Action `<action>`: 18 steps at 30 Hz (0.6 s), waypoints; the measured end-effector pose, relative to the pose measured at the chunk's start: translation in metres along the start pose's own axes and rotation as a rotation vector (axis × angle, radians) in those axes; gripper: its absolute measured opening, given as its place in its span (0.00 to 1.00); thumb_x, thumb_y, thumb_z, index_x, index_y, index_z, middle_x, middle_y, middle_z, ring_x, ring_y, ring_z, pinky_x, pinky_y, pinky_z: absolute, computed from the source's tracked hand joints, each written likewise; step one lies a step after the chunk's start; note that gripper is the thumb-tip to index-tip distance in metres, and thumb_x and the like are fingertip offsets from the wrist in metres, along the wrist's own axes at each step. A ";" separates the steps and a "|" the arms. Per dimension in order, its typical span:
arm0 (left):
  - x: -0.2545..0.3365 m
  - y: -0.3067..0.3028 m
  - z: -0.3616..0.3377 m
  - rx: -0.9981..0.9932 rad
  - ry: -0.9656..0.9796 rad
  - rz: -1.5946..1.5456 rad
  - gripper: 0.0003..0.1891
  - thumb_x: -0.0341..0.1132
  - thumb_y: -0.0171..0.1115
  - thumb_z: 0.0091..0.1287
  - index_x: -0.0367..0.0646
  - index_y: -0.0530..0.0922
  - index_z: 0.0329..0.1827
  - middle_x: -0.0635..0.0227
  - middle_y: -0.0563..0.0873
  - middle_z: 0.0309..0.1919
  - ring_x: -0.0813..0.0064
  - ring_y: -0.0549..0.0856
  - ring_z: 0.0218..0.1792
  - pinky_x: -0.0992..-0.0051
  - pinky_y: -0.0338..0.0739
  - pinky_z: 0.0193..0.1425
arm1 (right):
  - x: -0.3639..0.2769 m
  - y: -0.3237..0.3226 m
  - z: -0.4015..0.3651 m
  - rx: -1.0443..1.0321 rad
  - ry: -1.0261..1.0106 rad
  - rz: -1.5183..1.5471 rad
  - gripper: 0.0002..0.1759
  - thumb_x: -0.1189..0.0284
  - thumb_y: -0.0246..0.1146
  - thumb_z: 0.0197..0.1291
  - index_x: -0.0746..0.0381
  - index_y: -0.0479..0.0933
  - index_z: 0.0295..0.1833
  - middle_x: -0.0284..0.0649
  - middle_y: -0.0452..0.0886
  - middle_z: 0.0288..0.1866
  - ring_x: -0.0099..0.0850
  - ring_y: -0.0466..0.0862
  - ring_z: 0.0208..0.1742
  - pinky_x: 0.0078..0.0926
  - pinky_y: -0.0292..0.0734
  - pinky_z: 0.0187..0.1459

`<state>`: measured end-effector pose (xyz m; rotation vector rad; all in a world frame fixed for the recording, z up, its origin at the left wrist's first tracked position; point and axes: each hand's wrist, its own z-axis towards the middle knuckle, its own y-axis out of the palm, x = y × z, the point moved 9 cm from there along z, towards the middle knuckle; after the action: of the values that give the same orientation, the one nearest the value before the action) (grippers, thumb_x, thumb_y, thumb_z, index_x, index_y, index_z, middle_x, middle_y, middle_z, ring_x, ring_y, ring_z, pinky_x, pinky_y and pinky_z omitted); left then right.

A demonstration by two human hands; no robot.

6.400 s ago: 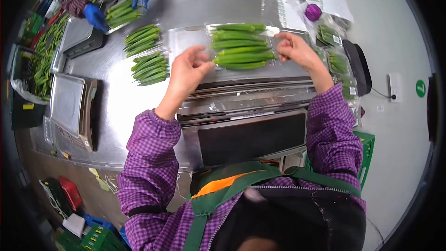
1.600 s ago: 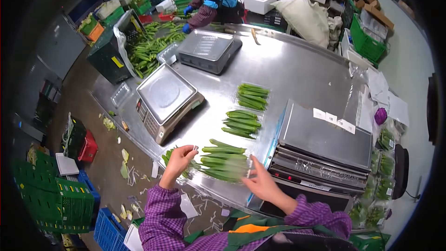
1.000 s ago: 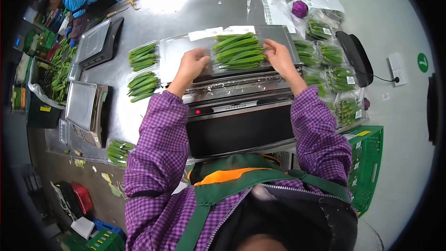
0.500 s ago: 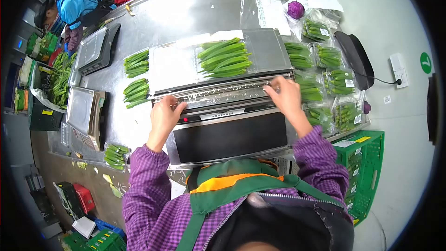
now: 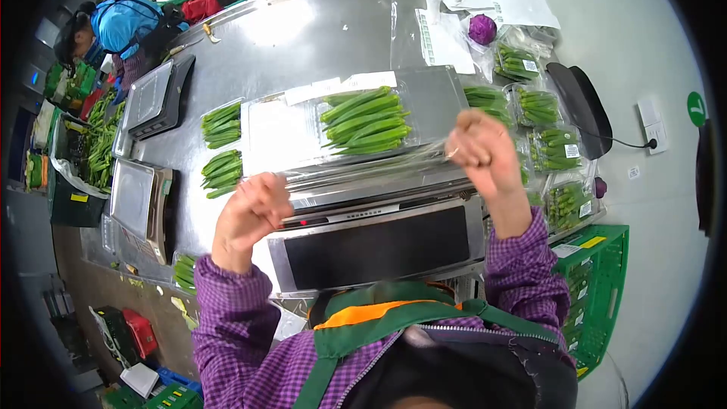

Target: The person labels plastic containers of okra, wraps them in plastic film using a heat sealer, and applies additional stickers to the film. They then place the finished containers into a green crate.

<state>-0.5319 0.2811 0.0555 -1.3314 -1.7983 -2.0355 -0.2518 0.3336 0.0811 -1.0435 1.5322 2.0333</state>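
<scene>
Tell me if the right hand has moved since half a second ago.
Yes. Against the machine, the right hand has risen from the front roll to above the right edge, fisted on the film.

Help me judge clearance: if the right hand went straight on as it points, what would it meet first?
Likely the wrapped okra packs just beyond the right hand; it is raised, gripping film, so it might pass over them.
</scene>
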 end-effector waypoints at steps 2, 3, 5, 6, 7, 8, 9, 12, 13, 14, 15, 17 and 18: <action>0.046 0.008 0.031 -0.062 0.193 -0.055 0.11 0.42 0.53 0.70 0.44 0.77 0.37 0.79 0.64 0.20 0.83 0.65 0.21 0.81 0.64 0.30 | -0.032 0.019 0.037 -0.088 -0.187 -0.093 0.16 0.76 0.49 0.64 0.73 0.72 0.54 0.30 0.67 0.18 0.20 0.62 0.20 0.20 0.62 0.30; 0.065 0.005 0.052 -0.080 0.265 -0.043 0.11 0.41 0.52 0.71 0.45 0.77 0.36 0.78 0.68 0.22 0.82 0.68 0.23 0.80 0.66 0.30 | -0.042 0.015 0.055 0.110 -0.250 -0.169 0.17 0.74 0.50 0.66 0.75 0.71 0.54 0.42 0.79 0.31 0.24 0.69 0.23 0.24 0.70 0.38; 0.093 -0.018 0.101 0.194 0.445 0.201 0.11 0.41 0.51 0.71 0.44 0.76 0.36 0.74 0.76 0.26 0.78 0.75 0.27 0.75 0.70 0.32 | -0.037 0.004 0.101 0.063 -0.349 -0.342 0.18 0.72 0.51 0.66 0.72 0.72 0.56 0.46 0.80 0.45 0.27 0.76 0.27 0.27 0.74 0.43; 0.100 -0.037 0.118 0.488 0.545 0.435 0.12 0.40 0.50 0.71 0.43 0.76 0.36 0.71 0.81 0.30 0.75 0.79 0.29 0.71 0.73 0.34 | -0.031 -0.008 0.122 0.048 -0.383 -0.400 0.18 0.72 0.51 0.66 0.71 0.72 0.57 0.48 0.81 0.49 0.28 0.78 0.29 0.28 0.75 0.44; 0.089 -0.080 0.142 0.541 0.524 0.855 0.13 0.40 0.50 0.72 0.41 0.78 0.37 0.67 0.83 0.33 0.73 0.81 0.33 0.70 0.74 0.38 | -0.003 -0.029 0.141 0.067 -0.267 -0.777 0.19 0.70 0.52 0.66 0.69 0.71 0.58 0.47 0.80 0.52 0.31 0.78 0.44 0.31 0.72 0.52; 0.072 -0.121 0.160 0.583 0.486 1.275 0.14 0.39 0.50 0.72 0.39 0.80 0.38 0.63 0.86 0.36 0.70 0.84 0.37 0.68 0.75 0.41 | 0.027 -0.051 0.148 0.059 -0.175 -1.086 0.19 0.68 0.52 0.66 0.67 0.72 0.58 0.46 0.80 0.52 0.32 0.78 0.50 0.32 0.72 0.54; 0.053 -0.112 0.166 0.559 0.465 1.563 0.15 0.40 0.50 0.71 0.38 0.80 0.36 0.62 0.85 0.34 0.71 0.83 0.37 0.69 0.75 0.41 | 0.057 -0.072 0.154 0.022 -0.091 -1.399 0.19 0.67 0.52 0.66 0.65 0.72 0.58 0.46 0.81 0.52 0.33 0.79 0.56 0.33 0.71 0.57; 0.030 -0.082 0.155 0.561 0.478 1.759 0.15 0.42 0.51 0.70 0.38 0.79 0.39 0.54 0.81 0.27 0.58 0.81 0.30 0.64 0.75 0.38 | 0.066 -0.069 0.138 0.000 -0.089 -1.715 0.20 0.64 0.54 0.65 0.64 0.72 0.58 0.48 0.84 0.39 0.28 0.83 0.41 0.31 0.77 0.45; 0.023 -0.108 0.152 0.577 0.119 1.394 0.17 0.44 0.49 0.71 0.38 0.77 0.42 0.60 0.81 0.28 0.65 0.81 0.30 0.68 0.74 0.36 | 0.059 -0.071 0.130 0.071 0.031 -1.501 0.20 0.62 0.54 0.65 0.63 0.72 0.57 0.46 0.81 0.33 0.28 0.80 0.33 0.29 0.75 0.38; 0.009 -0.108 0.143 0.532 0.049 0.846 0.19 0.47 0.47 0.72 0.38 0.77 0.45 0.67 0.81 0.33 0.75 0.81 0.33 0.73 0.75 0.35 | 0.063 -0.080 0.119 0.145 0.152 -1.280 0.21 0.60 0.53 0.65 0.63 0.72 0.57 0.45 0.79 0.28 0.28 0.76 0.25 0.28 0.74 0.32; 0.003 -0.107 0.133 0.529 0.044 0.896 0.21 0.48 0.46 0.73 0.37 0.75 0.48 0.66 0.80 0.34 0.77 0.79 0.32 0.75 0.74 0.34 | 0.078 -0.091 0.109 0.174 0.317 -1.051 0.25 0.55 0.50 0.67 0.66 0.71 0.55 0.40 0.76 0.28 0.27 0.78 0.26 0.26 0.73 0.27; -0.003 -0.096 0.116 0.513 0.045 0.949 0.23 0.50 0.45 0.73 0.36 0.73 0.52 0.66 0.80 0.36 0.79 0.78 0.31 0.77 0.73 0.32 | 0.086 -0.099 0.091 0.140 0.429 -0.949 0.26 0.54 0.48 0.68 0.68 0.71 0.54 0.39 0.77 0.31 0.26 0.77 0.24 0.25 0.72 0.24; -0.014 -0.088 0.104 0.501 -0.040 0.792 0.24 0.51 0.44 0.73 0.35 0.73 0.53 0.64 0.80 0.36 0.78 0.78 0.31 0.76 0.74 0.33 | 0.097 -0.098 0.076 0.098 0.541 -0.843 0.28 0.52 0.46 0.69 0.70 0.70 0.53 0.39 0.78 0.33 0.25 0.76 0.22 0.23 0.70 0.22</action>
<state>-0.5221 0.3888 -0.0284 -1.5600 -1.3264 -1.0743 -0.2723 0.4248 -0.0457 -1.8895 1.0743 1.1324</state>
